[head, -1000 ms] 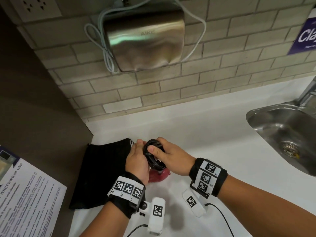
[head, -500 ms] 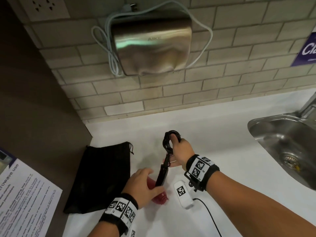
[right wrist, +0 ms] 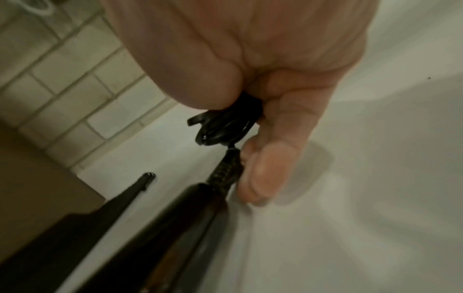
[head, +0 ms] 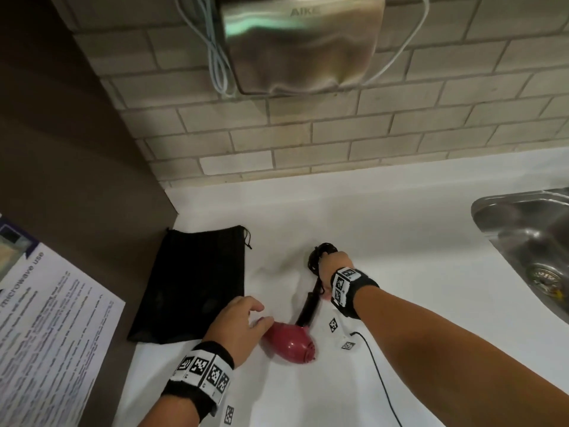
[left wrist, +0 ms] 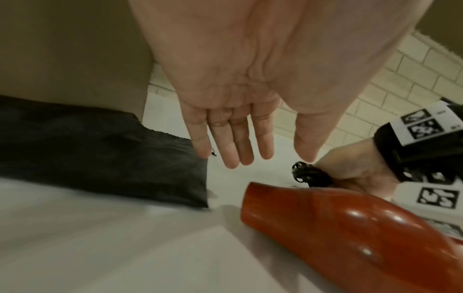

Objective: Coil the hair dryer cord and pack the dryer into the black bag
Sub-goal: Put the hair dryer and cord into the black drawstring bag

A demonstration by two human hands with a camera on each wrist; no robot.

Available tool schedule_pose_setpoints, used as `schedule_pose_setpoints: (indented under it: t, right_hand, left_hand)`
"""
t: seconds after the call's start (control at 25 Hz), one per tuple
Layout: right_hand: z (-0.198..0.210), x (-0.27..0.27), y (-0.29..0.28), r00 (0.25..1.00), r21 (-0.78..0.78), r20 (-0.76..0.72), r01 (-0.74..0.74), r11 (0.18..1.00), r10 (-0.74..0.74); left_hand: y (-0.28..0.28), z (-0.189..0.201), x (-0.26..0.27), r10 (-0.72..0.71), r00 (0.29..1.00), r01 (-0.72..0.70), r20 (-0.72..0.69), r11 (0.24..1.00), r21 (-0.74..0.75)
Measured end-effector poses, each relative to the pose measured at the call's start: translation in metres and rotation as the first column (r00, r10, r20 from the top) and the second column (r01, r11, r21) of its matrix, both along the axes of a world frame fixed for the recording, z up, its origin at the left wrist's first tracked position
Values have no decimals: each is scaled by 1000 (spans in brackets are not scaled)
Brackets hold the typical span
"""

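Low in the middle of the head view, on the white worktop (head: pixel 385 229), lies the red hair dryer (head: pixel 291 342), its black handle (head: pixel 309 306) pointing up the frame. At the handle's far end the right hand (head: pixel 334 269) is curled around the coiled cord (head: pixel 320 257), pinching the loops. Over the dryer's nozzle, the left hand (head: pixel 237 325) hovers with fingers spread and relaxed, holding nothing. Left of the dryer, the black bag (head: pixel 197 282) lies flat. A steel sink (head: pixel 529 241) sits at the right edge.
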State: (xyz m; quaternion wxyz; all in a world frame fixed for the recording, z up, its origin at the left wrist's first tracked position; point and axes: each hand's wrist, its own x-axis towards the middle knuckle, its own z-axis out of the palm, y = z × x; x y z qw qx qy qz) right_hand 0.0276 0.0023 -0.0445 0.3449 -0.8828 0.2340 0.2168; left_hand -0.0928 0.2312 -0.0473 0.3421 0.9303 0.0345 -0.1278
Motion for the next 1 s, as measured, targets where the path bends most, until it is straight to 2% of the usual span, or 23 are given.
schedule_pose_setpoints:
  t: [0.12, 0.2, 0.36, 0.52, 0.64, 0.72, 0.88, 1.0]
  right_hand:
    - [-19, 3, 0, 998, -88, -10, -67, 994, 66]
    - [-23, 7, -4, 998, -141, 46, -42, 989, 49]
    - [-19, 9, -10, 994, -114, 63, -83, 990, 90]
    - [9, 0, -25, 987, -105, 74, -133, 986, 141]
    - [25, -20, -42, 959, -242, 60, -257, 936, 278]
    - [29, -42, -48, 931, -307, 21, -341, 889, 365]
    - [37, -101, -39, 912, -283, 11, -390, 876, 410]
    - [36, -144, -30, 870, -260, 1, -476, 840, 493]
  left_hand:
    - [18, -5, 3, 83, 996, -83, -21, 997, 4]
    - [24, -3, 11, 123, 992, -122, -30, 992, 21]
    - [36, 12, 49, 172, 985, -166, -15, 968, 189]
    - [60, 22, 123, 210, 977, -183, -33, 912, 367]
    - [86, 13, 171, 252, 968, -230, -12, 903, 363]
    - [98, 3, 186, 288, 958, -274, -4, 913, 303]
    - [107, -24, 204, 294, 948, -261, -118, 936, 234]
    - [114, -39, 215, 303, 947, -262, -107, 921, 287]
